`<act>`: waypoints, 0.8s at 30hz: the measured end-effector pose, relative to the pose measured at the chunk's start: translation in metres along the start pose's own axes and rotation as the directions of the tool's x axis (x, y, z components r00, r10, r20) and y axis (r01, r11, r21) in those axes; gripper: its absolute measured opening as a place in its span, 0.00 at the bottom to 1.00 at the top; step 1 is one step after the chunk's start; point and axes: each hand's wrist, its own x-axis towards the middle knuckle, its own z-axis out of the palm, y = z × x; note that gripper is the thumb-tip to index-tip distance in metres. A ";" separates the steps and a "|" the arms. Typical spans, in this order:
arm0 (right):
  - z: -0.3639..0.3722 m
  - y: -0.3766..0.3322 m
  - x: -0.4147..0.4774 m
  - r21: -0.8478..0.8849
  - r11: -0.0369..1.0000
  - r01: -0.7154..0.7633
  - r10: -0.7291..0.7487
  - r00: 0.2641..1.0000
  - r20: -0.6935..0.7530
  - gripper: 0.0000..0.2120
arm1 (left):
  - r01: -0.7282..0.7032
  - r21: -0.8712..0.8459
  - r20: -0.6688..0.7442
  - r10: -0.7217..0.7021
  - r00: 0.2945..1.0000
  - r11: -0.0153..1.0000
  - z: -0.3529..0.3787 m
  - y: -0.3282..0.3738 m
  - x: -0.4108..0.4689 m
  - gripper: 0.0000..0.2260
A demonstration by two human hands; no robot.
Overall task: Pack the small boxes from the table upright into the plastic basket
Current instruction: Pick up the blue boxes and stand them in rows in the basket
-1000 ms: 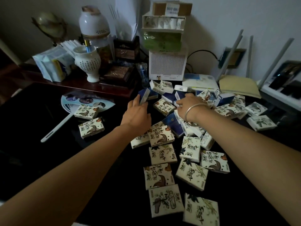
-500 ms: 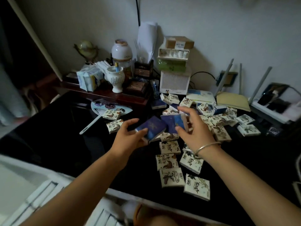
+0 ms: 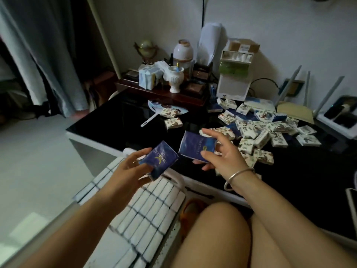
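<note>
Small boxes are seen in two kinds. Two dark blue ones are held in the air above the near table edge, one per hand. White ones with printed drawings, well over a dozen, lie scattered flat in a heap (image 3: 260, 130) on the right of the table, with two more set apart (image 3: 173, 119) beside a round hand fan (image 3: 166, 107).

The left blue box (image 3: 160, 161), marked with a yellow crescent and lettering, is pinched by the left hand (image 3: 123, 171), thumb on its upper face and fingers curled beneath. The right blue box (image 3: 197, 146) is gripped by the right hand (image 3: 222, 157), thumb on its near face and the other fingers spread behind it. One metal bangle (image 3: 237, 178) is worn on the right wrist.

Below the left hand, the white plastic basket (image 3: 181, 187) is filled with tight rows of upright packed boxes (image 3: 146, 209), only their pale top edges showing.

The table (image 3: 119, 120) has a glossy black top with a white edge. One white vase (image 3: 175, 78) is stood on a dark wooden tray at the back among clutter. Grey curtains (image 3: 48, 55) are hung at the left above a pale floor (image 3: 29, 161).
</note>
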 end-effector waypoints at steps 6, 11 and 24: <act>0.042 0.002 -0.027 -0.032 0.999 -0.001 0.004 0.994 0.105 0.15 | 0.057 0.091 -0.128 -0.045 0.991 0.994 -0.060 -0.018 -0.056 0.12; 0.066 0.013 -0.039 -0.099 0.995 -0.018 0.039 0.976 0.216 0.15 | 0.139 0.209 -0.154 -0.108 0.982 0.968 -0.088 -0.034 -0.084 0.08; 0.104 0.015 -0.047 -0.208 0.941 -0.267 0.307 0.932 0.193 0.15 | 0.145 0.288 -0.231 -0.078 0.970 0.947 -0.121 -0.047 -0.110 0.09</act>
